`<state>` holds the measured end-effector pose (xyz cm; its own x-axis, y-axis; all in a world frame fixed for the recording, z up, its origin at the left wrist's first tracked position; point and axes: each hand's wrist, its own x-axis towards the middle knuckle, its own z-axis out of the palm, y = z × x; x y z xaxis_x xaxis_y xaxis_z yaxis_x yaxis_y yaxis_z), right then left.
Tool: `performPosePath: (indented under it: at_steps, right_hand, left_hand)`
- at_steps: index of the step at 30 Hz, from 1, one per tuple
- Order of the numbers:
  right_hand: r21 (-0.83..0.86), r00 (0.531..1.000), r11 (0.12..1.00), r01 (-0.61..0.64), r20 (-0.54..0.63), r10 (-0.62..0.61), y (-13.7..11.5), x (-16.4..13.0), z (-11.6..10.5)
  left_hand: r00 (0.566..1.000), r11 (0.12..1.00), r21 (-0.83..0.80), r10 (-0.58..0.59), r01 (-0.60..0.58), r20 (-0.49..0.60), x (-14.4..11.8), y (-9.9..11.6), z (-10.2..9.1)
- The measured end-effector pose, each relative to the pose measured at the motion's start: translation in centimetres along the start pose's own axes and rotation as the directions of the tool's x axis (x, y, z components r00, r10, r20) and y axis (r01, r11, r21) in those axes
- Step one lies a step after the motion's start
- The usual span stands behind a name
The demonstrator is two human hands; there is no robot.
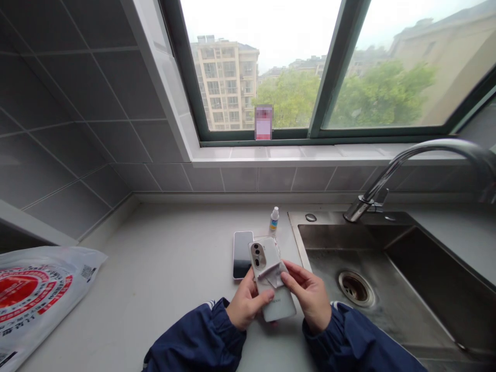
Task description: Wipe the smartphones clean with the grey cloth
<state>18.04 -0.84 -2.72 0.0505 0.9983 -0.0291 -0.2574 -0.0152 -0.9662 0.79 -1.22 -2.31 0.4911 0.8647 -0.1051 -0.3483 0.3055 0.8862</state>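
Observation:
My left hand (246, 302) holds a white smartphone (267, 258) with its back and camera bump facing up, thumb across its lower part. My right hand (308, 294) pinches a small grey cloth (273, 275) against the phone's back. A second phone (242, 253) lies screen up on the countertop just to the left. A small white spray bottle (274, 219) with a blue label stands behind them, close to the sink's corner.
A steel sink (418, 274) with a drain (355, 288) fills the right side, and a curved faucet (406, 165) arches over it. A red-and-white plastic bag (34, 294) lies at the far left. Grey tiled walls and a window sill (310, 153) stand behind.

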Motion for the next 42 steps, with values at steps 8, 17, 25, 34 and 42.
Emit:
performPosePath:
  at_steps: [8, 17, 25, 34, 42]
  right_hand:
    - [-0.074, 0.978, 0.987, 0.14, -0.145, -0.149, -0.9, 0.9, -1.0]
    - [-0.517, 0.612, 0.342, 0.784, 0.556, -0.563, -1.1, -1.6, 0.0]
    - [-0.559, 0.557, 0.064, 0.827, 0.798, -0.231, -0.5, -2.6, 1.1]
    - [-0.61, 0.594, 0.017, 0.792, 0.764, -0.252, -1.1, -1.9, 0.7]
    - [-0.71, 0.663, -0.015, 0.704, 0.664, -0.346, -1.3, -0.3, -0.7]
  left_hand:
    - [0.995, 0.929, -0.356, -0.104, 0.099, 0.006, 0.3, -1.7, -1.0]
    - [0.939, 0.836, -0.468, -0.145, 0.285, 0.312, 0.2, -1.0, -0.8]
    - [0.983, 0.745, -0.642, -0.144, 0.183, 0.114, 0.7, -0.4, -0.6]
    - [0.968, 0.79, -0.584, -0.052, 0.189, 0.244, 0.6, -1.2, -0.8]
    - [0.878, 0.897, -0.316, -0.142, 0.309, 0.456, 0.3, -2.2, -1.1]
